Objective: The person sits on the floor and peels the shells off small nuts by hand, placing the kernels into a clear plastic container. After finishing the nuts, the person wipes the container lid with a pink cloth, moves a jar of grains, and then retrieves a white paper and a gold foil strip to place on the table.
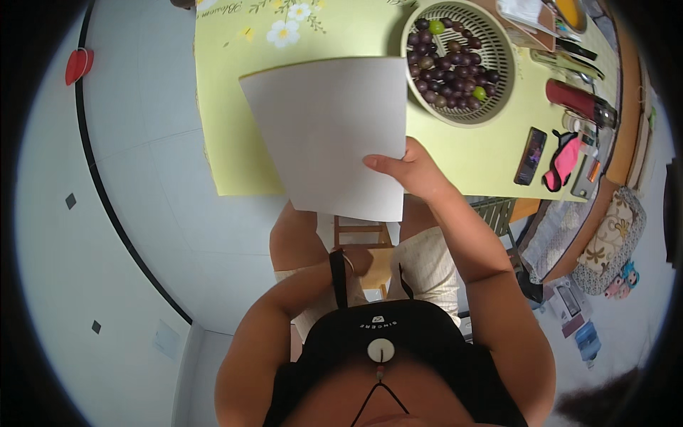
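Note:
My right hand [411, 169] grips a large white sheet of paper [331, 132] at its right edge, thumb on top and the other fingers hidden beneath it. The sheet lies partly over the near edge of the table and juts out above my lap. Its upper right corner reaches the rim of a round plastic basket [511, 85] holding dark purple grapes [455, 67] and a few green ones. My left hand [364, 262] is low between my thighs, beside a black strap. Its fingers are too unclear to read.
A yellow-green flowered tablecloth [235, 160] covers the table. To the right lie a phone [531, 156], a pink and black item [563, 162], a dark red bottle [573, 98] and a knife [575, 50]. A wooden stool [377, 260] stands beneath me.

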The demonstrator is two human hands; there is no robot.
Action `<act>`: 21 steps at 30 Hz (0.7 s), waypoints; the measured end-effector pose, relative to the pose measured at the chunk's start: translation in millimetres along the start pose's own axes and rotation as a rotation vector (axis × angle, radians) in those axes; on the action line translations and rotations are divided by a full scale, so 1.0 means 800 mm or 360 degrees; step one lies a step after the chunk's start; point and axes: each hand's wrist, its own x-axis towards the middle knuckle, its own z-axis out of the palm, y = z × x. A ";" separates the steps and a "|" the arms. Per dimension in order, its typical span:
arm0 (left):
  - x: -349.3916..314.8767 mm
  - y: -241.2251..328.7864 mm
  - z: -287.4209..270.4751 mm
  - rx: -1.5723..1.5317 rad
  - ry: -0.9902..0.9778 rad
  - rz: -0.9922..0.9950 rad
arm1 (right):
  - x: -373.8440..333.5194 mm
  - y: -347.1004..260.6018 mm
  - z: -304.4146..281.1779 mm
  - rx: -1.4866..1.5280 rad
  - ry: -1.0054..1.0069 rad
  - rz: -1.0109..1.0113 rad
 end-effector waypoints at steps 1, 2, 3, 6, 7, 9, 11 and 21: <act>-0.010 -0.015 -0.030 0.0196 0.0193 -0.0170 | 0.006 0.001 -0.002 0.0020 0.0013 -0.0081; -0.023 -0.027 -0.062 0.0361 0.0370 -0.0364 | 0.012 0.004 -0.004 0.0036 0.0021 -0.0163; -0.042 -0.035 -0.094 0.0344 0.0563 -0.0437 | 0.018 0.011 -0.005 0.0034 -0.0026 -0.0214; -0.086 -0.042 -0.158 0.0124 0.1005 -0.0246 | 0.024 0.027 -0.007 -0.0092 -0.0028 0.0229; -0.094 -0.039 -0.171 0.0028 0.1090 -0.0091 | 0.023 0.033 -0.005 -0.0036 -0.0065 0.0195; -0.095 -0.041 -0.197 -0.0123 0.1093 0.0216 | 0.029 0.057 -0.006 0.0101 -0.0072 0.0158; -0.094 -0.039 -0.208 -0.0286 0.1073 0.0376 | 0.032 0.061 0.000 0.0266 -0.0155 0.0051; -0.100 -0.078 -0.200 -0.0626 0.1105 0.0680 | 0.033 0.106 0.005 0.0077 -0.0093 -0.0152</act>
